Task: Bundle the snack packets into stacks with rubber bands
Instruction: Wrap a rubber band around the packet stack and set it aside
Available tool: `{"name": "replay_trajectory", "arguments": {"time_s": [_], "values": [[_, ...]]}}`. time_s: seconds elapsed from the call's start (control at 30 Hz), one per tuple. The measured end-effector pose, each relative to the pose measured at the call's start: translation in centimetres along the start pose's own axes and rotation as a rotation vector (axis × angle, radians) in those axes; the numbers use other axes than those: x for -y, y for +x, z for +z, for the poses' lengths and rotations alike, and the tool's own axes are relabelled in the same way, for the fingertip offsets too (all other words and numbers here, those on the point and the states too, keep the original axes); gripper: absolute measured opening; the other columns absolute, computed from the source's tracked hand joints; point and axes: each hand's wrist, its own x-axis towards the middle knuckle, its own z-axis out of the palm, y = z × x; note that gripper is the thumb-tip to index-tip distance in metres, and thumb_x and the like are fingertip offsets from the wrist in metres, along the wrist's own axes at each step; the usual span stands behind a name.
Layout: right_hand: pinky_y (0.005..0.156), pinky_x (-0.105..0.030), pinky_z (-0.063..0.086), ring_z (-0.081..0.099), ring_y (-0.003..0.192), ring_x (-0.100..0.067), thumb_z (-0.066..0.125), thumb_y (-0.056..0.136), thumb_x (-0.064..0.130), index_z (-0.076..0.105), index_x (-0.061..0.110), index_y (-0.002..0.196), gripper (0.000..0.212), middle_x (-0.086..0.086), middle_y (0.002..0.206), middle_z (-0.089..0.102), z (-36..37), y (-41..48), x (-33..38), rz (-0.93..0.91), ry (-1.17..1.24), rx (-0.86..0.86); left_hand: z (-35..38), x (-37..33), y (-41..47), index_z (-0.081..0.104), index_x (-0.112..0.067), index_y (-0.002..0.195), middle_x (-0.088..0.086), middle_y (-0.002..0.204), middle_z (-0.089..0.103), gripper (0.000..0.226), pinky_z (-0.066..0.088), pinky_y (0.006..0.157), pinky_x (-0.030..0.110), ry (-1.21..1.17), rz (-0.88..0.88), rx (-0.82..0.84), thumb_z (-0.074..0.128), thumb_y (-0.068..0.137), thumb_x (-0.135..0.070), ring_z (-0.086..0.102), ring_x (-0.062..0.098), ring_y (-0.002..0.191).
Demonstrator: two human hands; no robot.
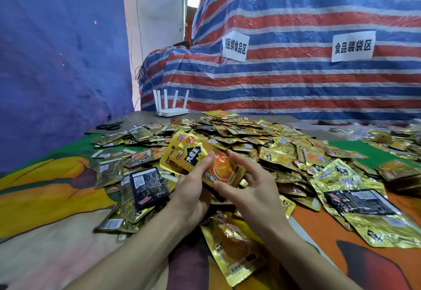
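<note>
My left hand (193, 189) grips a small stack of gold snack packets (191, 153) above the table, thumb across the top packet's face. My right hand (248, 185) sits beside the stack's right end with fingers spread and loosely curved, touching its edge. A large heap of loose gold packets (250, 134) covers the table behind and to the right. One gold packet (232, 244) lies flat beneath my forearms. A black packet (148, 187) lies to the left. I see no rubber band on the stack.
A white router (172, 105) with several antennas stands at the table's far edge, with black scissors (109, 126) to its left. A striped tarp with two paper signs (235, 47) rises behind. A colourful cloth (45, 187) covers the table.
</note>
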Motion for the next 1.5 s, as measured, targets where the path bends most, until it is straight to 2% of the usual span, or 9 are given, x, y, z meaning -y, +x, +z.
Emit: {"name": "replay_trajectory", "arguments": {"time_s": [0.33, 0.47, 0.67, 0.83, 1.03, 1.1, 1.2, 1.4, 1.5], "values": [[0.089, -0.010, 0.048, 0.056, 0.113, 0.003, 0.091, 0.066, 0.017, 0.059, 0.034, 0.126, 0.070, 0.008, 0.123, 0.055, 0.8, -0.3, -0.4, -0.144, -0.093, -0.058, 0.7, 0.0, -0.6, 0.077, 0.001, 0.100, 0.022, 0.111, 0.072, 0.044, 0.062, 0.079, 0.044, -0.130, -0.080, -0.050, 0.072, 0.076, -0.036, 0.073, 0.032, 0.097], [0.095, -0.012, 0.046, 0.054, 0.120, 0.001, 0.084, 0.061, 0.033, 0.055, 0.032, 0.132, 0.077, 0.008, 0.128, 0.053, 1.5, -0.7, -0.4, -0.193, -0.060, -0.057, 1.0, -0.1, -0.7, 0.072, 0.001, 0.108, 0.022, 0.108, 0.073, 0.051, 0.062, 0.066, 0.040, -0.139, -0.051, -0.065, 0.071, 0.077, -0.040, 0.074, 0.033, 0.093], [0.085, -0.009, 0.049, 0.060, 0.108, 0.004, 0.085, 0.057, 0.022, 0.056, 0.045, 0.122, 0.075, 0.004, 0.122, 0.053, 1.4, -0.3, -0.4, -0.229, -0.044, -0.085, 0.6, 0.4, -0.8, 0.080, -0.009, 0.098, 0.019, 0.114, 0.072, 0.037, 0.059, 0.085, 0.037, 0.023, -0.074, 0.026, 0.076, 0.072, -0.034, 0.071, 0.031, 0.105], [0.085, -0.020, 0.056, 0.060, 0.111, 0.001, 0.090, 0.048, 0.026, 0.043, 0.053, 0.141, 0.107, 0.007, 0.127, 0.049, 0.3, 0.3, -0.4, -0.117, -0.007, -0.030, 0.8, 0.1, -0.9, 0.078, -0.007, 0.102, 0.019, 0.118, 0.071, 0.036, 0.059, 0.086, 0.038, 0.046, -0.148, 0.061, 0.071, 0.080, -0.034, 0.070, 0.032, 0.107], [0.066, -0.030, 0.059, 0.070, 0.087, -0.017, 0.076, 0.062, 0.030, 0.067, 0.031, 0.116, 0.054, 0.003, 0.102, 0.069, -0.6, -0.1, 0.0, 0.019, 0.137, 0.076, 0.8, -0.4, -1.3, 0.080, -0.005, 0.094, 0.019, 0.110, 0.073, 0.040, 0.055, 0.093, 0.044, 0.037, -0.143, 0.028, 0.069, 0.082, -0.041, 0.073, 0.029, 0.093], [0.062, -0.032, 0.060, 0.073, 0.086, -0.020, 0.086, 0.069, 0.034, 0.072, 0.030, 0.110, 0.043, 0.003, 0.098, 0.072, -0.9, -0.3, 0.3, 0.091, 0.223, 0.065, 0.5, -0.4, -1.3, 0.079, -0.004, 0.096, 0.020, 0.111, 0.073, 0.042, 0.055, 0.092, 0.046, 0.051, -0.148, 0.035, 0.070, 0.081, -0.042, 0.073, 0.032, 0.096], [0.060, -0.032, 0.060, 0.075, 0.084, -0.020, 0.090, 0.073, 0.025, 0.076, 0.028, 0.102, 0.032, -0.003, 0.098, 0.073, -1.5, -0.3, 0.4, 0.187, 0.237, 0.022, 0.4, 0.0, -1.4, 0.078, -0.004, 0.101, 0.023, 0.114, 0.071, 0.045, 0.059, 0.088, 0.049, 0.093, -0.151, 0.079, 0.073, 0.078, -0.041, 0.070, 0.038, 0.104], [0.060, -0.039, 0.061, 0.076, 0.081, -0.025, 0.091, 0.070, 0.014, 0.079, 0.025, 0.087, 0.023, 0.001, 0.088, 0.077, -7.2, 1.1, 1.0, 0.259, 0.176, -0.078, 2.2, 1.4, -1.2, 0.077, -0.003, 0.098, 0.018, 0.098, 0.076, 0.048, 0.059, 0.058, 0.039, 0.301, -0.146, 0.180, 0.083, 0.061, -0.033, 0.074, 0.037, 0.084], [0.053, -0.037, 0.060, 0.075, 0.069, -0.029, 0.090, 0.071, 0.012, 0.077, 0.018, 0.089, 0.023, -0.006, 0.085, 0.078, -12.3, 2.5, 1.2, 0.218, 0.067, -0.261, 5.0, 2.5, -0.8, 0.071, -0.014, 0.105, 0.003, 0.090, 0.078, 0.045, 0.057, 0.065, 0.037, 0.611, -0.064, 0.151, 0.081, 0.067, -0.035, 0.075, 0.026, 0.077]]}}
